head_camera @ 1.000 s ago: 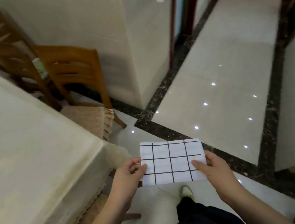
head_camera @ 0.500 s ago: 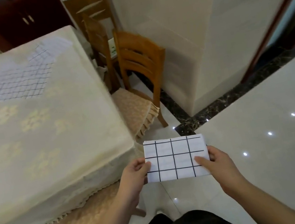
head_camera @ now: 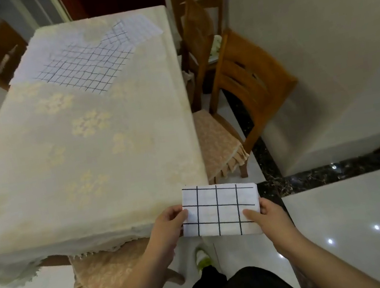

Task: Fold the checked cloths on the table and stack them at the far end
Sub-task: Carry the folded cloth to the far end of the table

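Gripping a folded checked cloth (head_camera: 221, 210) by its side edges, the left hand (head_camera: 166, 226) and right hand (head_camera: 269, 216) hold it above the floor, just off the bench's (head_camera: 80, 163) near right corner. Two unfolded checked cloths (head_camera: 92, 59) lie overlapping at the far end.

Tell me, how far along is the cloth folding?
One folded cloth is done and held by both hands, left and right, off the table's near corner. Left to do: the unfolded checked cloths lying spread at the table's far end. No stack is visible yet.
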{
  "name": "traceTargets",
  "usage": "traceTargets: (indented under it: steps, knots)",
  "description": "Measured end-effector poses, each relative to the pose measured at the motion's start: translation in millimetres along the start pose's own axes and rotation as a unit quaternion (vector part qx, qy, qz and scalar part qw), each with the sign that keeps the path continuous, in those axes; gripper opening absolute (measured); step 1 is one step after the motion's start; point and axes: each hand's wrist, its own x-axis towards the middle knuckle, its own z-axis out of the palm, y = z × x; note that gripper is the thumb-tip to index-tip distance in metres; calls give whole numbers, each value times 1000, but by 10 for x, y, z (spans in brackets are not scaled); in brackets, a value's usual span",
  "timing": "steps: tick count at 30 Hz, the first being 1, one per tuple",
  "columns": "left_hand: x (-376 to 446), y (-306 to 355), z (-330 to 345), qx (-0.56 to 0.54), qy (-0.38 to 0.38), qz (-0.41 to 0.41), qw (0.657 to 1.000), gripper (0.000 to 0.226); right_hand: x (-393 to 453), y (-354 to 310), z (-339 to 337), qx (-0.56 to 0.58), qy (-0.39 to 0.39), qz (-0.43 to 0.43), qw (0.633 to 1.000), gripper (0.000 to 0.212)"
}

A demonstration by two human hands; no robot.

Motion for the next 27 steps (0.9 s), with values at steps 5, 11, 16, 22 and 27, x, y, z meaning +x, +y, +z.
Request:
traceTargets:
  steps: [5,11,16,22,27]
  knots:
    - [420,98,-293,37,27,-27,999,15,459,-97,306,-40,-20,42,998,17]
    - [778,157,-518,77,70,-21,994,15,974,-183,599,-88,-45,85,991,10]
    - [1053,150,-622,161,130,-20,978,15,1427,-269,800,-161,-61,101,980,4]
    - [1247,146,-770,230,183,-20,956,26,1719,-442,1044,-260,-95,57,959,5]
    - [1336,97,-803,264,206,-4,942,29,1755,-452,1164,-317,-101,12,943,17]
